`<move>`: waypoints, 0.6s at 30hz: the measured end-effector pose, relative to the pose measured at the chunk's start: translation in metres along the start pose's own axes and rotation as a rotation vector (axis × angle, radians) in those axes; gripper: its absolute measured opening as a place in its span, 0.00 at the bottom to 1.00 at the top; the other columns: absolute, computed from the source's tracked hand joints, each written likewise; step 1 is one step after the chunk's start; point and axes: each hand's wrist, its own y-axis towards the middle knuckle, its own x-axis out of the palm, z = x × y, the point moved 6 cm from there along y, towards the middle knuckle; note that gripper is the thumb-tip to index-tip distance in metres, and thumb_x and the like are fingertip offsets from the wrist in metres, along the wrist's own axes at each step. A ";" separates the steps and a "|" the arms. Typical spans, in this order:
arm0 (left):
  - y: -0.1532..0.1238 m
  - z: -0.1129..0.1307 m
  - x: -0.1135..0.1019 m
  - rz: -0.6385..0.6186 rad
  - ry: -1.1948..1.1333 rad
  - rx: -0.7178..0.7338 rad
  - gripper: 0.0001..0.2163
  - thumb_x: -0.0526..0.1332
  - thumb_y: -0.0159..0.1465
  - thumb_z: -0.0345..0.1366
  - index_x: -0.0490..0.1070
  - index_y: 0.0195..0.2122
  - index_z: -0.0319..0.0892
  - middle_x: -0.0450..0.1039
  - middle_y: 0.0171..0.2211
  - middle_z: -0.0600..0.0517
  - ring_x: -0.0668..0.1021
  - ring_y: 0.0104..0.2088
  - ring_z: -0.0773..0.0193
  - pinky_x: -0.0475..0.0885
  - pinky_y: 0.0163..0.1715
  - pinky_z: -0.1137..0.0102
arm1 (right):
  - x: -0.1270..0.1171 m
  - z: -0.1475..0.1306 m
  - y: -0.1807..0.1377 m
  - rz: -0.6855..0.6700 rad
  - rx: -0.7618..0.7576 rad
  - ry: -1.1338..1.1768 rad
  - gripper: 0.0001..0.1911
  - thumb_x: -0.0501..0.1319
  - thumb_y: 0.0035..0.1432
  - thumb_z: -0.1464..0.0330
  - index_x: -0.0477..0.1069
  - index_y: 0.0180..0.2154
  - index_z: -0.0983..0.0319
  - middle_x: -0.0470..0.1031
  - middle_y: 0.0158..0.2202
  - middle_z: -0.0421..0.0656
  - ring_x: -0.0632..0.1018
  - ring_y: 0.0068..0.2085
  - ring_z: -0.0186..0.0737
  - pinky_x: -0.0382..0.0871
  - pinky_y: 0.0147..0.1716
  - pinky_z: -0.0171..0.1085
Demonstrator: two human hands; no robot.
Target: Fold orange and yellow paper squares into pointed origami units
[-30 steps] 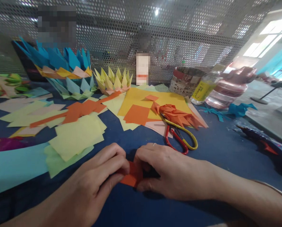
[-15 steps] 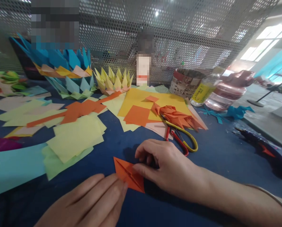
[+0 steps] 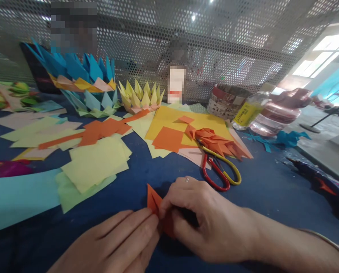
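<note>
A small folded orange paper piece [image 3: 154, 201] stands partly upright on the dark blue table [image 3: 272, 182] near the front edge. My right hand [image 3: 200, 216] pinches it, fingers curled round its right side, and most of the piece is hidden under them. My left hand [image 3: 121, 242] lies beside it with fingers stretched out together, fingertips touching the paper's lower left edge. Only the orange tip shows above my fingers.
Red-and-yellow scissors [image 3: 220, 170] lie just behind my right hand, next to a heap of folded orange pieces [image 3: 215, 140] on yellow sheets [image 3: 164, 121]. Pale yellow squares [image 3: 98, 163], a teal strip [image 3: 18, 197], paper flower models [image 3: 81, 83], a bottle [image 3: 249, 110] and a glue gun [image 3: 323, 185] surround them.
The orange piece, lying flat half a second ago, is now lifted and folded up under my right fingers. My left hand, first on the paper, drew back and now touches its edge.
</note>
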 end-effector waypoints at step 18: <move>0.023 0.001 -0.011 0.078 -0.007 0.000 0.16 0.50 0.77 0.30 0.78 0.47 0.49 0.85 0.45 0.63 0.82 0.50 0.73 0.61 0.70 0.75 | -0.012 0.006 0.001 -0.298 -0.138 0.014 0.04 0.71 0.63 0.78 0.83 0.37 0.65 0.81 0.40 0.44 0.79 0.44 0.37 0.72 0.47 0.35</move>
